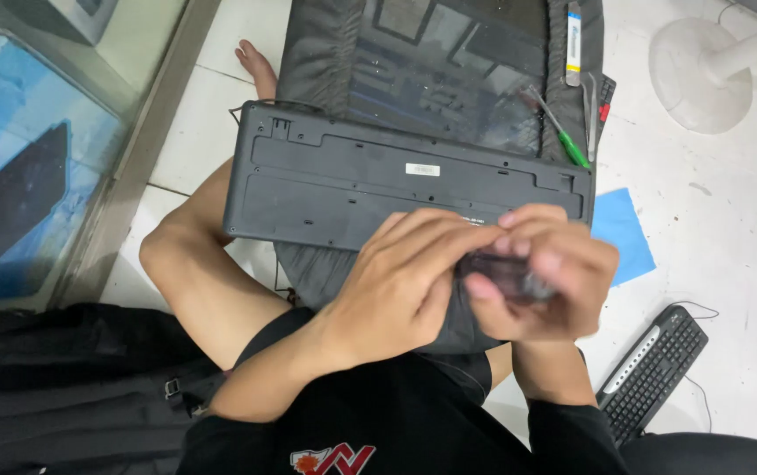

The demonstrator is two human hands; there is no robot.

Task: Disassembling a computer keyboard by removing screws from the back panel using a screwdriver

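Observation:
A dark grey keyboard (pixel 343 180) lies face down across my lap, its underside up. Both hands meet just in front of its near edge. My right hand (pixel 554 281) grips a small dark, partly see-through object (pixel 503 271), blurred so I cannot tell what it is. My left hand (pixel 400 286) reaches over from the left, and its fingertips touch that same object.
A dark sheet (pixel 431 62) with a green-handled screwdriver (pixel 563 132) and a flat tool (pixel 574 35) lies beyond the keyboard. A blue cloth (pixel 625 233), a second black keyboard (pixel 651 369), a white fan base (pixel 699 75), a black bag (pixel 62 387) surround me.

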